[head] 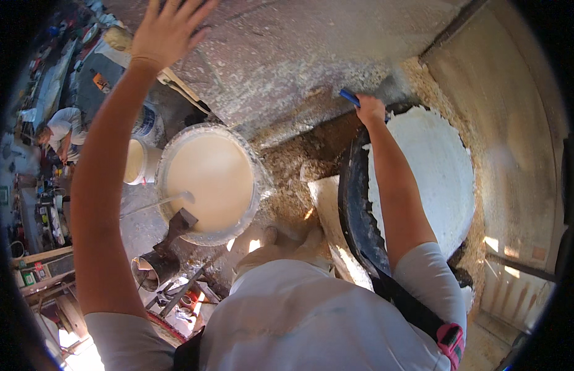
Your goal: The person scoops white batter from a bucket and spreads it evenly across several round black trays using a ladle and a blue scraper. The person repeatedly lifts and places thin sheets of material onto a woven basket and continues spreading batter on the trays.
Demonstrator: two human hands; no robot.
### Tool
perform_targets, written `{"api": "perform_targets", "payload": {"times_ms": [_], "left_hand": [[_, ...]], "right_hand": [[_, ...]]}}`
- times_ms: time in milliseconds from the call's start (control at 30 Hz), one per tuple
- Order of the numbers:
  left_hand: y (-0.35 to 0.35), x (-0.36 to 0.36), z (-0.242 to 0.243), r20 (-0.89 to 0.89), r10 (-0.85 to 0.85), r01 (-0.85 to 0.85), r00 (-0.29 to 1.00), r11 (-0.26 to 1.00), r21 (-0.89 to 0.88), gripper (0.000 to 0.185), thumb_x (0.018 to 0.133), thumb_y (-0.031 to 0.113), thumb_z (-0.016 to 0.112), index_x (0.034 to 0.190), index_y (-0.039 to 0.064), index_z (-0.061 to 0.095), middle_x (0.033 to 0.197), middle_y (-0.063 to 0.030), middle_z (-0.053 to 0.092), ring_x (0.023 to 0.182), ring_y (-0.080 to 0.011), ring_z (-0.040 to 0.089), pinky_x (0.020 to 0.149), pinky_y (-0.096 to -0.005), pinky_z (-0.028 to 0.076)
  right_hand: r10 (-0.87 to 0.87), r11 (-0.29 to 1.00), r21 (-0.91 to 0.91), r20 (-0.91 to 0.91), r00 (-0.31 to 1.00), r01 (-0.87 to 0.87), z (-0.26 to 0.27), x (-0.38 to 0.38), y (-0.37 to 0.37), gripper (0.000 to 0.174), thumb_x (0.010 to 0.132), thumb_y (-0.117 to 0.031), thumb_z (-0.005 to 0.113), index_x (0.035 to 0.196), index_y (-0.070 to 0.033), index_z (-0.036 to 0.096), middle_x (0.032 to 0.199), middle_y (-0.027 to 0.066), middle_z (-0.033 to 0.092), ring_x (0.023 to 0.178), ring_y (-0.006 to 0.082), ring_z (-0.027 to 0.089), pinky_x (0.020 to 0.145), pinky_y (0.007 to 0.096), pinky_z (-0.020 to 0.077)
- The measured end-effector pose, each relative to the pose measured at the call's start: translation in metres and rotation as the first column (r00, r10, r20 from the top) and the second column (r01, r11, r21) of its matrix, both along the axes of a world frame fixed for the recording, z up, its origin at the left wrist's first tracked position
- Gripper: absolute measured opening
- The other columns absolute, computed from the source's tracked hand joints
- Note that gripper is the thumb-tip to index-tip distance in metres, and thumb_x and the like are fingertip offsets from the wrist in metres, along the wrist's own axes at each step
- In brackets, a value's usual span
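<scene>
My left hand [171,35] is raised at the top left, its fingers spread and holding nothing. My right hand [371,109] grips a blue handle [349,98] above the far edge of a large round black pan [361,222]. Whatever the handle belongs to is mostly hidden by the hand. A wide pale sheet or layer [428,171] with ragged edges covers the pan. Left of the pan stands a big round tub of cream-coloured liquid [210,176], a long-handled ladle [186,197] resting over it.
A white bucket [137,161] and a metal pipe [164,266] stand left of the tub. A dark metal flap [182,223] overhangs the tub's near rim. Another person [66,130] bends over at the far left. A stained wall [291,60] rises behind; a board [514,139] stands right.
</scene>
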State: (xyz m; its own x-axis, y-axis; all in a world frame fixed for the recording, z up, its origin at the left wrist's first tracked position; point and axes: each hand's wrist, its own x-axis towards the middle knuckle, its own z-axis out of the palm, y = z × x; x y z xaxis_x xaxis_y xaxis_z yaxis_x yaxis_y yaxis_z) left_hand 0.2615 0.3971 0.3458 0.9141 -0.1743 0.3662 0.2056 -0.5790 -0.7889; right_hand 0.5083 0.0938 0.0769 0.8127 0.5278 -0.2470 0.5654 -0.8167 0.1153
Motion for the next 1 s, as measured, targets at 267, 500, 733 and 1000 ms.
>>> {"api": "perform_targets", "payload": {"times_ms": [267,500,733,1000], "left_hand": [[0.021,-0.006,0.005,0.011,-0.036,0.035,0.999,0.997,0.067,0.072,0.081,0.049,0.055,0.142,0.024,0.025,0.15,-0.0005,0.016,0.137,-0.0274,0.013,0.105,-0.0508,0.02],[0.019,-0.019,0.015,0.005,-0.036,0.035,0.999,0.99,0.137,0.072,0.081,0.052,0.051,0.142,0.022,0.024,0.149,-0.0024,0.018,0.137,-0.0275,0.014,0.107,-0.0492,0.017],[0.022,-0.023,0.015,0.021,-0.083,0.08,0.996,0.987,0.137,0.068,0.084,0.051,0.048,0.141,0.02,0.026,0.148,-0.0029,0.018,0.137,-0.0274,0.015,0.107,-0.0499,0.016],[0.019,-0.022,0.012,0.001,-0.064,0.064,0.998,0.993,0.099,0.069,0.084,0.047,0.051,0.141,0.019,0.026,0.149,-0.0033,0.018,0.137,-0.0279,0.014,0.106,-0.0493,0.018]], "right_hand": [[0.419,0.869,0.277,0.032,0.908,-0.41,0.011,-0.164,-0.009,0.041,0.07,-0.005,0.059,0.109,-0.014,0.06,0.086,0.0133,0.064,0.08,0.0306,0.063,0.065,0.0437,0.0497],[0.481,0.811,0.422,-0.085,0.873,-0.405,0.028,-0.309,-0.033,0.032,0.079,-0.025,0.059,0.108,-0.012,0.051,0.076,0.0134,0.063,0.064,0.0333,0.062,0.057,0.0446,0.0494],[0.138,0.956,0.287,-0.248,0.959,-0.063,0.036,-0.347,-0.072,0.048,0.073,-0.031,0.067,0.11,-0.007,0.047,0.08,0.0192,0.063,0.074,0.0372,0.062,0.066,0.0456,0.0496],[0.182,0.949,0.301,-0.275,0.944,-0.095,0.038,-0.356,-0.102,0.036,0.065,-0.013,0.066,0.098,-0.011,0.053,0.081,0.0188,0.062,0.076,0.0359,0.062,0.066,0.0443,0.0497]]}}
